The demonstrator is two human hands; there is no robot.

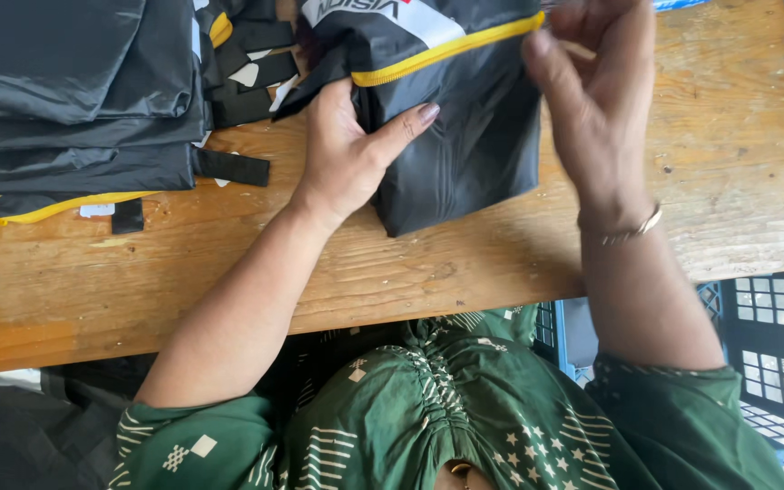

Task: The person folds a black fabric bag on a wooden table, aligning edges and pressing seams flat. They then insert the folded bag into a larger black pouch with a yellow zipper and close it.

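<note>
Currently two hands on one black fabric bag [451, 118] with a yellow zipper [446, 50], lying at the far middle of the wooden table [183, 272]. Left hand [347, 154] presses flat on the bag's left edge, thumb stretched across the fabric, fingers tucked under or behind it, so it grips the cloth. Right hand [596, 91] is raised at the zipper's right end, fingers bunched close together; cannot tell whether they actually pinch the zipper or the cloth, the view is blurred there. One thin metal bracelet [628, 229] on the right wrist. One white printed panel shows on the bag above the zipper. Far left: one stack of folded black fabric pieces [65, 91], exact count unclear, with one yellow zipper edge [56, 209] poking out at its bottom. Several loose black strap pieces [233, 166] lie between the stack and the bag, roughly five visible. Below the table edge: green patterned garment [428, 417] and one dark plastic crate [773, 345] at right.
</note>
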